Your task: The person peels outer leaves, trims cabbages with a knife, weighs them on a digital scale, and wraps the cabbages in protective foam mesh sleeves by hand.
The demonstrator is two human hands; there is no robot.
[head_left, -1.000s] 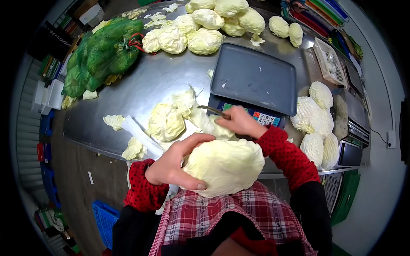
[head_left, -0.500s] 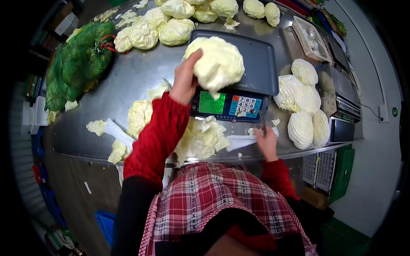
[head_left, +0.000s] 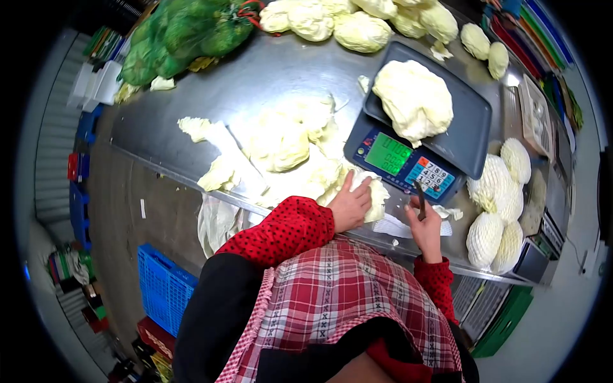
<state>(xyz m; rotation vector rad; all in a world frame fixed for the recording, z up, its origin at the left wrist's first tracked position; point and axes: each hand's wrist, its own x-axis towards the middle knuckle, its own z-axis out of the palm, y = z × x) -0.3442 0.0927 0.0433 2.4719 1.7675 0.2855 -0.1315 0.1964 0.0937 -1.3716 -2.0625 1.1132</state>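
A trimmed pale cabbage [head_left: 415, 102] rests on the dark pan of the digital scale [head_left: 469, 127], whose green display [head_left: 388, 153] is lit. My left hand [head_left: 350, 207] lies at the table's front edge, fingers spread over the loose cabbage leaves [head_left: 319, 182] and holding nothing that shows. In my right hand [head_left: 426, 228], just below the scale's keypad, is a dark knife [head_left: 420, 199], its blade pointing up and away from me. Another pale cabbage [head_left: 278, 140] sits left of the scale among the leaves. Beneath my right hand lies a white netting strip [head_left: 393, 225].
Several pale cabbages [head_left: 363, 32] line the far side of the table. A green net sack of cabbages [head_left: 191, 38] lies at far left. Right of the scale are several cabbages in white foam netting [head_left: 491, 185]. A blue crate [head_left: 165, 287] stands on the floor.
The cabbage my left hand held over the scale is released onto the pan, and the hand has drawn back to the leaves. The display reading changed. My view turned left.
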